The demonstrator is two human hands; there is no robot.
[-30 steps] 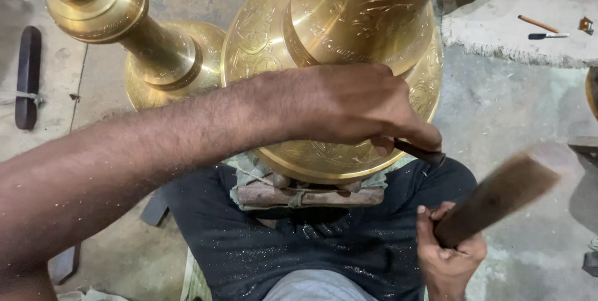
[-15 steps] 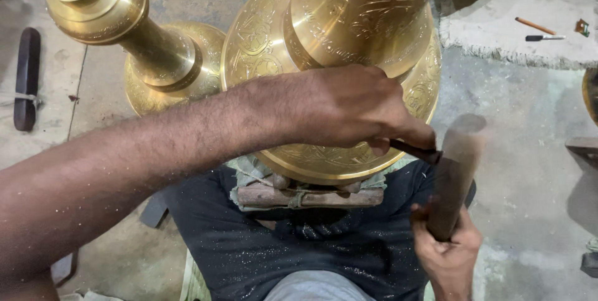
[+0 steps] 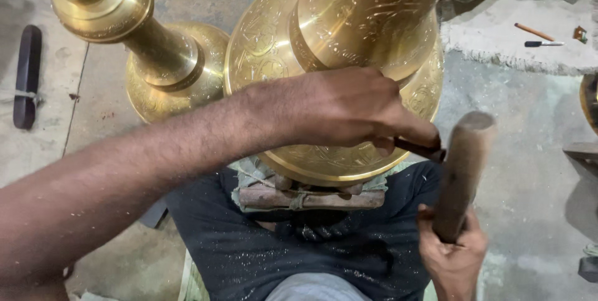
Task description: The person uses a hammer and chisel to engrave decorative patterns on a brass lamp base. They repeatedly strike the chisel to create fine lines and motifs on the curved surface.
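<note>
Engraved golden brass vase [image 3: 336, 58], large and bulbous, stands directly in front of the seated person, its wide lower rim resting over a bundle of wooden sticks tied with cord [image 3: 308, 198] that lies on the lap. The left hand [image 3: 349, 111] reaches across the vase's shoulder with its fingers closed around a thin dark metal chisel [image 3: 420, 148], whose tip sits against the vase's lower right edge. The right hand [image 3: 451, 254] is clenched around the lower end of a brown wooden mallet [image 3: 464, 173], which stands nearly upright just beside the chisel's outer end. Dark trousers [image 3: 280, 257] flecked with pale dust show beneath both hands. Behind and to the left, a second brass vase with an open round mouth [image 3: 134, 39] stands touching or just beside the first. On the grey concrete floor [image 3: 529, 170] farther out lie a dark flat bar [image 3: 26, 76] at left, and an orange pencil [image 3: 534, 32] and a dark pen [image 3: 543, 43] on a pale mat [image 3: 498, 52] at upper right.
</note>
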